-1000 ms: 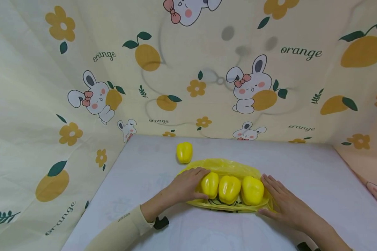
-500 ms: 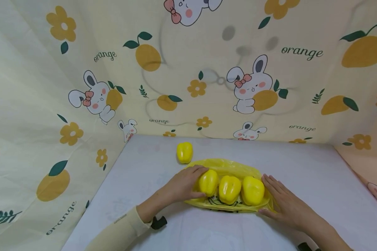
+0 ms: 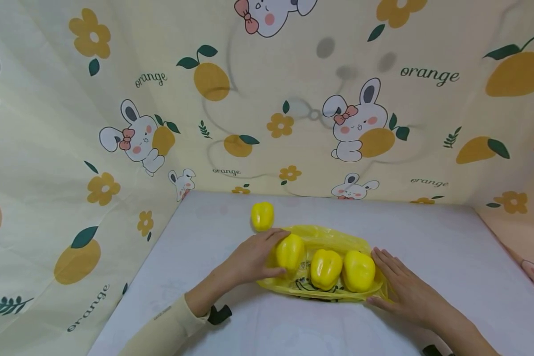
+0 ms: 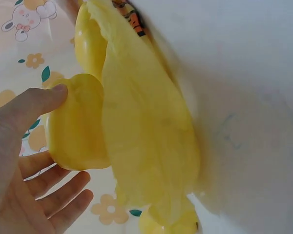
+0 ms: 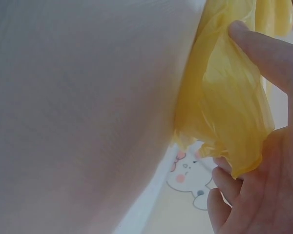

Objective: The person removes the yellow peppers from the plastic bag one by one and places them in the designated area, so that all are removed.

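My left hand (image 3: pixel 249 258) grips a yellow bell pepper (image 3: pixel 290 252) at the left end of a yellow plastic bag (image 3: pixel 331 238). In the left wrist view the thumb lies on one side of this pepper and the fingers are on the other, beyond the bag's edge. Two more yellow bell peppers, a middle one (image 3: pixel 326 269) and a right one (image 3: pixel 359 271), sit in the bag's wide mouth. My right hand (image 3: pixel 407 294) rests against the bag's right end, fingers fairly straight; in the right wrist view its thumb touches the thin plastic (image 5: pixel 234 92).
Another yellow bell pepper (image 3: pixel 262 216) stands on the white tabletop (image 3: pixel 427 232), just behind the left hand. A cream cloth (image 3: pixel 302 64) printed with rabbits and oranges hangs behind and at both sides.
My left hand has shifted left and slightly away from me with its bell pepper, widening the gap to the middle one. The right hand stays at the bag's right end.
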